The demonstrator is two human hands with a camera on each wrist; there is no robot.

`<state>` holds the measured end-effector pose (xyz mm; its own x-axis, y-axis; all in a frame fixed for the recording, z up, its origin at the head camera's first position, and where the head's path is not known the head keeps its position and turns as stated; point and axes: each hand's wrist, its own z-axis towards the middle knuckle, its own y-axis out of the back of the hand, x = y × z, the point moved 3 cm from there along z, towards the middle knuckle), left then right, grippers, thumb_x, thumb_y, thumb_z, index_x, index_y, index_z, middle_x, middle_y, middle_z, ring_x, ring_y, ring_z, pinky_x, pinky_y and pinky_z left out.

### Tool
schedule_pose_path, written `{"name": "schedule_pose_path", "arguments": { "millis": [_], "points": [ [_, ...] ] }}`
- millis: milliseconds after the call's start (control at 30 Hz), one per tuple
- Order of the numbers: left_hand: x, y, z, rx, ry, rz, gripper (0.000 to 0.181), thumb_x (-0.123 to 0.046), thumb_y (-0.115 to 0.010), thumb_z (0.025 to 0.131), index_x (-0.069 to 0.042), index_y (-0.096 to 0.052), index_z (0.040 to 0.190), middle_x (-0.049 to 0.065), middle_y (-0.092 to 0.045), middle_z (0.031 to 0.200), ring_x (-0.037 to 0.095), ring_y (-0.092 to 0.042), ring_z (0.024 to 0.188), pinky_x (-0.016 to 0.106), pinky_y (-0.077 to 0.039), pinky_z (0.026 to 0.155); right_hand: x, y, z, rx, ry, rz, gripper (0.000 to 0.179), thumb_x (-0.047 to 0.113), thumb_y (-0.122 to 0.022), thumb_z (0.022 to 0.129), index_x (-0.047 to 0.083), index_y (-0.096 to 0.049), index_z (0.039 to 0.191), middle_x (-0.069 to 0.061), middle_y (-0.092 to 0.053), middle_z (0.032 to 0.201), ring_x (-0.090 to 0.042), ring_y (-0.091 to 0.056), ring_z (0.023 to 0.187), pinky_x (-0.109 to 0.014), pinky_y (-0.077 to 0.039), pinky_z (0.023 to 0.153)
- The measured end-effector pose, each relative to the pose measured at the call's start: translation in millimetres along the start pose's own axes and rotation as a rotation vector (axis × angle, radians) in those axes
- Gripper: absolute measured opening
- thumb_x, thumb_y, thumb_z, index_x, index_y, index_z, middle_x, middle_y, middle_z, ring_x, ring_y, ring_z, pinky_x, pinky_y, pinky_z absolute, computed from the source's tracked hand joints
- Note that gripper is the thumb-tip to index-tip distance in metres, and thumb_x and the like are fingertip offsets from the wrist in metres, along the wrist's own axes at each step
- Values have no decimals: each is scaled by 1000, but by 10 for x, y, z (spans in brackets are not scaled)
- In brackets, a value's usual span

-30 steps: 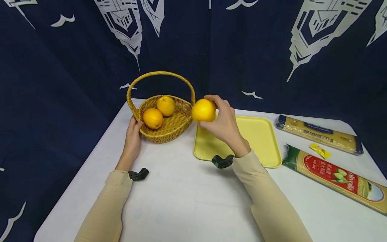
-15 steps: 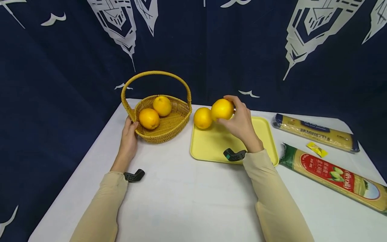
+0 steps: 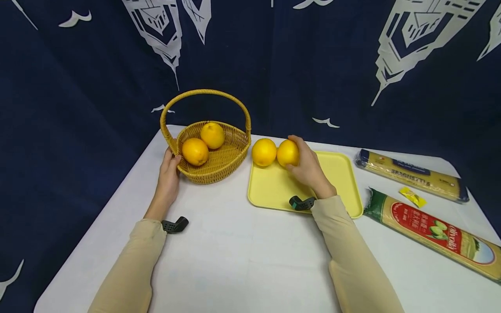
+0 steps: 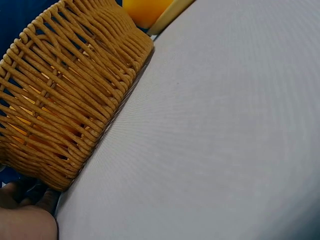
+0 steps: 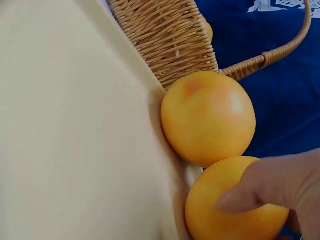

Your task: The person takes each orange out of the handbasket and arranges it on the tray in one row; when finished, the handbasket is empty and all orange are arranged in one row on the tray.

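Note:
My right hand (image 3: 307,167) grips an orange (image 3: 288,153) at the far left part of the yellow tray (image 3: 270,191), thumb in front and fingers behind. Right beside it, a second orange (image 3: 264,152) sits in the tray's far left corner; the two touch in the right wrist view. On the left stands a wicker basket (image 3: 211,176) with an arched handle, and two more oranges, one nearer (image 3: 195,151) and one farther back (image 3: 212,135), lie inside. My left hand (image 3: 168,182) holds the basket's left side, thumb near the rim; its other fingers are mostly hidden.
Right of the tray lie a spaghetti pack (image 3: 411,175) with dark blue ends, a small yellow packet (image 3: 412,197) and a long pasta pack (image 3: 434,228) with a red label. A dark blue patterned curtain (image 3: 282,78) hangs behind the white table (image 3: 219,256).
The right hand first carried one orange right, away from the basket, uncovering another in the tray corner. It then lowered its orange beside that one. The left hand stays on the basket.

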<state>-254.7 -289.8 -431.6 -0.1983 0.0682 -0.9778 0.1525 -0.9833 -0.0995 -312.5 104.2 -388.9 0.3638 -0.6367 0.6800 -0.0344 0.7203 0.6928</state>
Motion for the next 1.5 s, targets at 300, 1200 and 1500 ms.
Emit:
{"name": "schedule_pose_path", "arguments": {
  "millis": [300,1200,1500],
  "points": [
    [-5,-5,12,-5,3,2,59,-15,-33,113,-19,-18,170,2,-18,176,14,-17,162,30,-13,134,-37,-10,-7,-24,-35,-5,90,4,-79,82,7,-35,160,-21,-38,164,-44,-43,146,-61,-36,122],
    [8,-8,28,4,3,5,59,-14,-34,113,-19,-18,170,3,-19,176,16,-19,161,35,-13,134,287,78,-42,-215,13,18,73,23,-83,89,6,-50,152,-21,-50,155,-43,-49,136,-62,-33,118],
    [5,4,8,-2,4,23,59,-17,-34,114,-21,-17,170,-1,-15,177,13,-15,162,33,-12,134,738,-69,9,-141,58,40,65,23,-79,92,6,-53,150,-16,-56,150,-39,-49,137,-61,-30,121]
  ]
}}
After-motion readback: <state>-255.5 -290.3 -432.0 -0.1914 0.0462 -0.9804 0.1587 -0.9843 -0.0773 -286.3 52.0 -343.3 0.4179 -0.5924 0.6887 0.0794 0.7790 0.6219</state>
